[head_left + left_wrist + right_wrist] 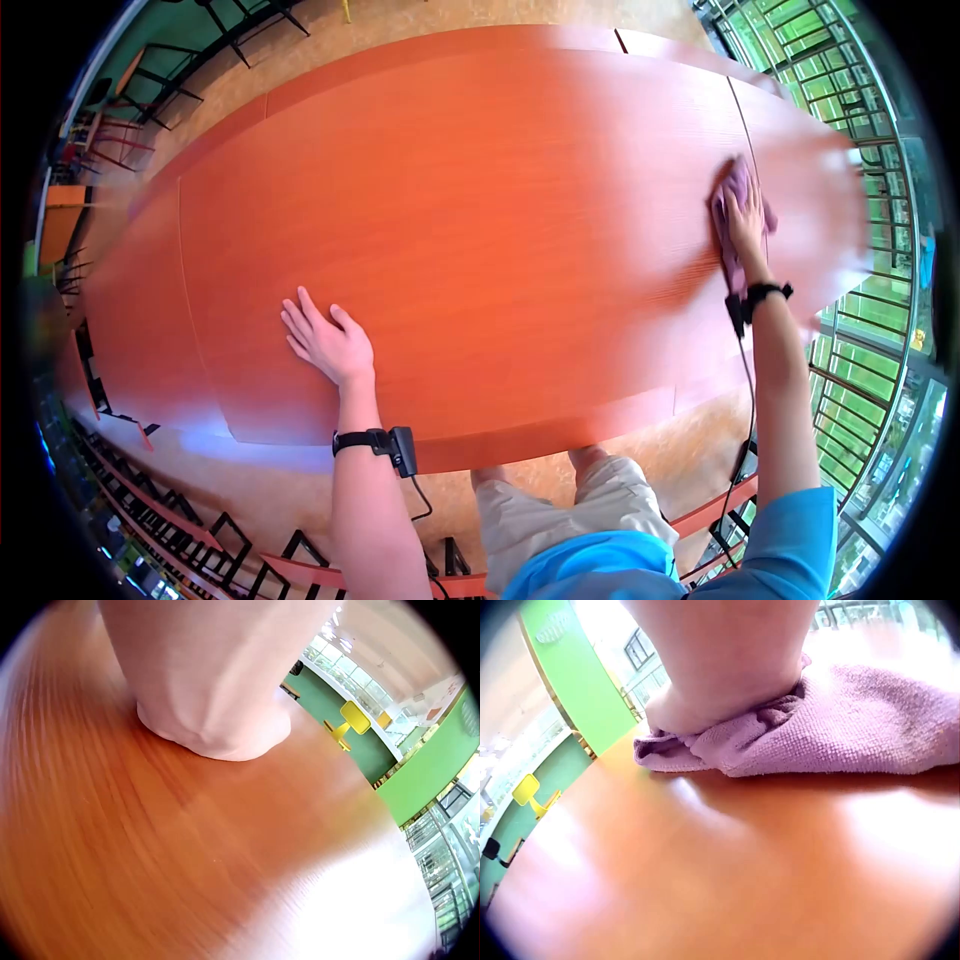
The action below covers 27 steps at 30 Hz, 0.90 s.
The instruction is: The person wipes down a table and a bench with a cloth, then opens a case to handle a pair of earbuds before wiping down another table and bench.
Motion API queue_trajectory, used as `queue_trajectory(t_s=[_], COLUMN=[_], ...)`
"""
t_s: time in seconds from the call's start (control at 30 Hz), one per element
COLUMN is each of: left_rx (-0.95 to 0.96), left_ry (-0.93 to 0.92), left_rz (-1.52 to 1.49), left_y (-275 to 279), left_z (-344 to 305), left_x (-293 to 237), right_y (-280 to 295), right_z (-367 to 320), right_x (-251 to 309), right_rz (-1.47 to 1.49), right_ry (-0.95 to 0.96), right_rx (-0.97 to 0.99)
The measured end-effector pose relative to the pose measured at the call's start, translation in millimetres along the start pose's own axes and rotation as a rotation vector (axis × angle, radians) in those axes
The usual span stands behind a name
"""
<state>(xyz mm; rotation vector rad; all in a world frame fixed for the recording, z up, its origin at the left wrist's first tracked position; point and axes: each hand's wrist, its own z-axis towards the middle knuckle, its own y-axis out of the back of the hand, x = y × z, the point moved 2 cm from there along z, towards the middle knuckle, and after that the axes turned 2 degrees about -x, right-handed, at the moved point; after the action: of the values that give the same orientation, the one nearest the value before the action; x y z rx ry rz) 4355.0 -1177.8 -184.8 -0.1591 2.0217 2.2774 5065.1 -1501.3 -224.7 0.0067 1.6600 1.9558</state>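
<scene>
A purple cloth (737, 174) lies bunched on the wood-coloured table (450, 220), near its right end. Pressing down on it is my right hand (745, 228), fingers stretched out over the fabric. In the right wrist view the towelling texture of the cloth (870, 724) shows, folded under the heel of that hand, and the fingers are hidden there. My left hand (338, 345) rests on the tabletop near the front left, palm down with the fingers spread and nothing in it. The left wrist view shows the heel of this hand (225, 735) against the wood.
Panel seams cross the table at its left and right ends. Beyond the right end runs a metal railing (835, 90) with windows. Chairs (150, 80) stand past the far left edge, and black-framed furniture with reddish tops (300, 570) lies behind the person.
</scene>
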Motion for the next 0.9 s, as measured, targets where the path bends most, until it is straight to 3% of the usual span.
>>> queue_trajectory(t_s=[0.03, 0.1, 0.13, 0.17, 0.23, 0.3, 0.47, 0.57, 0.67, 0.9], left_rx=[-0.001, 0.005, 0.007, 0.008, 0.023, 0.036, 0.042, 0.069, 0.05, 0.062], left_ry=[0.006, 0.002, -0.005, -0.005, 0.002, 0.004, -0.005, -0.004, -0.019, -0.027], left_rz=[0.001, 0.004, 0.007, 0.001, -0.006, -0.008, 0.045, 0.039, 0.023, 0.012], left_y=[1.2, 3.1, 2.7, 3.4, 4.8, 4.5, 7.3, 10.5, 6.8, 11.0], left_z=[0.0, -0.1, -0.2, 1.7, 1.0, -2.4, -2.7, -2.5, -4.7, -3.2], left_x=[-1.3, -2.9, -3.5, -4.7, -4.7, -6.2, -11.9, -12.7, -11.4, -11.4], right_y=[7.8, 47.9, 63.4, 41.8, 122.2, 163.8, 246.0, 288.7, 289.6, 230.3], right_z=[-27.0, -65.2, -81.4, -114.5, -113.2, -127.2, -140.1, -111.0, -50.5, 162.1], right_x=[0.5, 40.6, 60.9, 64.1, 143.2, 200.3, 354.6, 430.7, 471.0, 509.4], right_rz=[-0.008, 0.265, 0.268, 0.068, 0.384, 0.521, 0.592, 0.668, 0.697, 0.739], right_ry=[-0.053, -0.396, -0.449, -0.289, -0.577, -0.582, -0.301, -0.136, 0.079, 0.111], right_rx=[0.066, 0.077, 0.099, 0.083, 0.093, 0.087, 0.23, 0.286, 0.375, 0.02])
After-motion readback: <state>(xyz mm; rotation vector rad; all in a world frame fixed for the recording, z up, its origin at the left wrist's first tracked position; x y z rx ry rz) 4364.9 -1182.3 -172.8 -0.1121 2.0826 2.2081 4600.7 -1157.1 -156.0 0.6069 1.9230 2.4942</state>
